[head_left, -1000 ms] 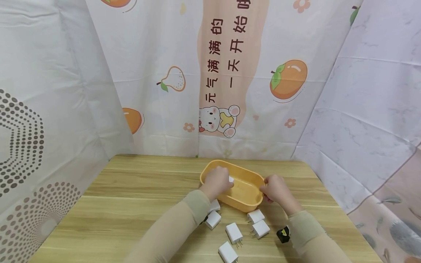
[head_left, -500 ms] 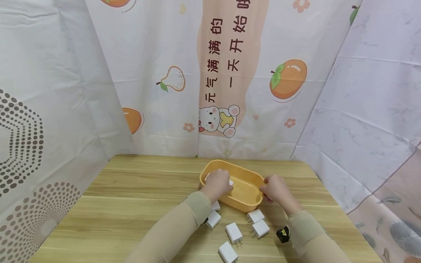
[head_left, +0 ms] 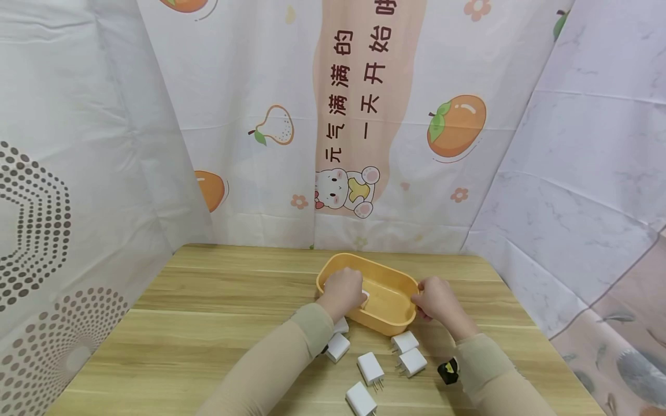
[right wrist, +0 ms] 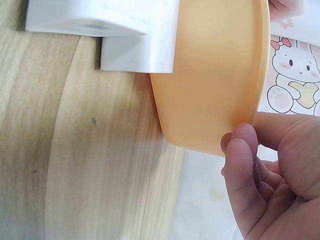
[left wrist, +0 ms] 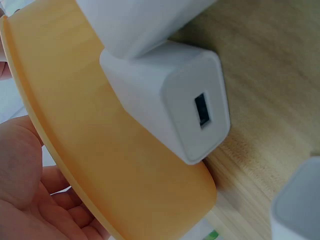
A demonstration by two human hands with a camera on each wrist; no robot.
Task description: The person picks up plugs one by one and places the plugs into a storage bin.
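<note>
An orange oval plastic tray lies toward the back of the table. My left hand reaches over its near left rim, fingers curled down inside. A white charger pokes out beside that hand's thumb, most of it covered by the hand. At the tray's right end my right hand pinches the rim; the right wrist view shows thumb and fingertips on the edge. Close outside the tray wall in the left wrist view sits a white charger with a USB port, another overlapping it.
Several white chargers lie in front of the tray, among them one charger with its prongs toward me and a pair near the right forearm. A small black object shows at the right sleeve. Printed curtains stand behind the wooden table.
Inside the tray, the white charger at my left hand has shifted slightly toward me and turned. My right hand and the tray have stayed in place.
</note>
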